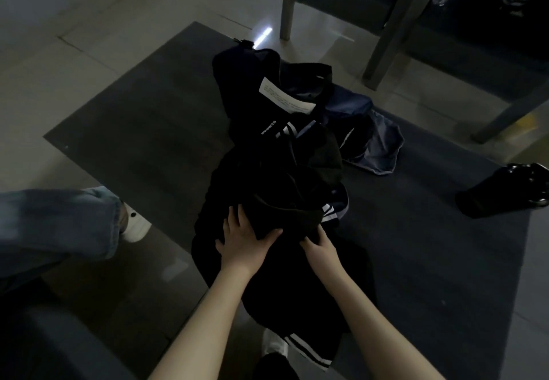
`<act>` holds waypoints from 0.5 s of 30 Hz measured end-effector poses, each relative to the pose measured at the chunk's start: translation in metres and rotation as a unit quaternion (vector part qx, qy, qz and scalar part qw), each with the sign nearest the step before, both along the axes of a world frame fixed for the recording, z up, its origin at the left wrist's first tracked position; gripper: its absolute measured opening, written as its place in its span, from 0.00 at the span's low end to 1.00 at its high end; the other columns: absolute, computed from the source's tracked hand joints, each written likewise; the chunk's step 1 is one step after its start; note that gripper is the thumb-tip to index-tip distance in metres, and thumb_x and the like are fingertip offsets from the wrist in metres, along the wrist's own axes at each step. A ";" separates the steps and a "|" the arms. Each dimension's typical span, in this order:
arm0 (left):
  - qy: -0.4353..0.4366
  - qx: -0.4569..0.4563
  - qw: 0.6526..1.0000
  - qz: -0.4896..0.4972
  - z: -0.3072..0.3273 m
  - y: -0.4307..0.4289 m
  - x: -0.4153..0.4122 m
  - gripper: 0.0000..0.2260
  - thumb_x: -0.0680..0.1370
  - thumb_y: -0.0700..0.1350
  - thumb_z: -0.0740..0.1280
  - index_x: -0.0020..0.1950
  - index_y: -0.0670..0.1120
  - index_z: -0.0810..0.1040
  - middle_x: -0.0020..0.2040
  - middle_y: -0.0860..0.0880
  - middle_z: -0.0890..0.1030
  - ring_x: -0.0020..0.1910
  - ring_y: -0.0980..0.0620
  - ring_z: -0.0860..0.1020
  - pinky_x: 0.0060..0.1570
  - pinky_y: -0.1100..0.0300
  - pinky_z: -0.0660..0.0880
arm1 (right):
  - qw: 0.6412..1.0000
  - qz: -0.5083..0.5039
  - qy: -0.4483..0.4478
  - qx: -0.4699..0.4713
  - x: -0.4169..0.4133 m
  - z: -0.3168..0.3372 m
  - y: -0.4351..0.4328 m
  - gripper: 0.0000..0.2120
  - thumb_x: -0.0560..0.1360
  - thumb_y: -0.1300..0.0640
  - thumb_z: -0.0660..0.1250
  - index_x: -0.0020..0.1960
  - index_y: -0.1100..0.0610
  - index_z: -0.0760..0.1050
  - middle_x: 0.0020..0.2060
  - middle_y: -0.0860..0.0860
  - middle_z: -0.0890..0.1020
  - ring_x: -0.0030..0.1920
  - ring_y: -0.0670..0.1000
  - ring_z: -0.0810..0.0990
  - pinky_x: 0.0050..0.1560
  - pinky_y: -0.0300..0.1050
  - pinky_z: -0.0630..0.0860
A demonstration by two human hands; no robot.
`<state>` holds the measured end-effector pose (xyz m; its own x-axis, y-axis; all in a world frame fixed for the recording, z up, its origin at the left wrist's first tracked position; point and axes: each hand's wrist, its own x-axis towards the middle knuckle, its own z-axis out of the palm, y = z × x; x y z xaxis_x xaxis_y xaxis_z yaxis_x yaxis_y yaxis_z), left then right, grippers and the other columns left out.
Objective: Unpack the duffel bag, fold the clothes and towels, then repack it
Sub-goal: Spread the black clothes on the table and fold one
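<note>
**Inspector:** Where was the duffel bag?

**Assessor:** The duffel bag (246, 74) lay at the far end of the dark mat (118, 130), with a sheet of paper (285, 97) resting on top of it. A heap of dark clothing ran from it toward the person. The light was poor, so I could not fix where the bag ended and the clothes began.

**Inspector:** And the hands?

**Assessor:** Both were on the black garment (285, 192) at the near end of that heap. The left hand (239, 243) lay with fingers spread wide and flat on the cloth, in my judgement to pin it down. The right hand (320, 246), just beside it, had its fingers curled into a fold and held the cloth. Its fingertips were buried and could not be seen.

**Inspector:** Why that arrangement?

**Assessor:** One hand anchoring and one gripping would suit drawing the garment clear of the pile, or squaring it for a fold. The mat kept the cloth off the floor tiles.

**Inspector:** Anything else?

**Assessor:** A blue garment (377, 148) lay crumpled to the right of the bag, apart from both hands. I judged unpacking partly done and folding not yet begun.
</note>
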<state>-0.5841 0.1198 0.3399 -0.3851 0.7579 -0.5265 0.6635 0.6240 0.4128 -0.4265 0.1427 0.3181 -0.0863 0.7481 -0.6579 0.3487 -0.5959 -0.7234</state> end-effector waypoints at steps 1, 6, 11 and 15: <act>-0.006 0.000 1.000 0.008 -0.001 0.005 -0.005 0.48 0.71 0.71 0.60 0.78 0.50 0.38 0.79 0.50 0.43 0.77 0.46 0.47 0.72 0.38 0.52 | 1.000 0.005 -0.002 0.005 -0.005 -0.001 0.007 0.24 0.75 0.47 0.65 0.70 0.40 0.66 0.57 0.46 0.78 0.58 0.49 0.77 0.61 0.51 0.74; -0.020 0.015 0.999 0.042 -0.007 0.026 -0.024 0.47 0.71 0.70 0.61 0.78 0.50 0.40 0.79 0.50 0.45 0.77 0.46 0.49 0.71 0.36 0.54 | 0.999 0.033 -0.022 0.021 -0.024 -0.007 0.040 0.24 0.74 0.46 0.65 0.70 0.39 0.66 0.53 0.44 0.78 0.57 0.49 0.77 0.60 0.50 0.74; -0.011 0.006 0.999 0.036 -0.012 0.039 -0.031 0.46 0.72 0.70 0.59 0.78 0.49 0.40 0.79 0.49 0.45 0.77 0.46 0.48 0.71 0.37 0.54 | 0.998 0.032 -0.018 0.045 -0.031 -0.009 0.054 0.20 0.76 0.49 0.65 0.66 0.39 0.68 0.51 0.44 0.78 0.51 0.46 0.77 0.51 0.43 0.74; -0.003 0.002 1.000 0.025 -0.012 0.037 -0.031 0.45 0.73 0.70 0.58 0.78 0.48 0.41 0.79 0.49 0.45 0.77 0.46 0.48 0.71 0.38 0.54 | 0.997 0.022 0.005 0.072 -0.026 -0.008 0.049 0.19 0.75 0.52 0.67 0.65 0.44 0.72 0.56 0.44 0.79 0.56 0.45 0.77 0.56 0.43 0.74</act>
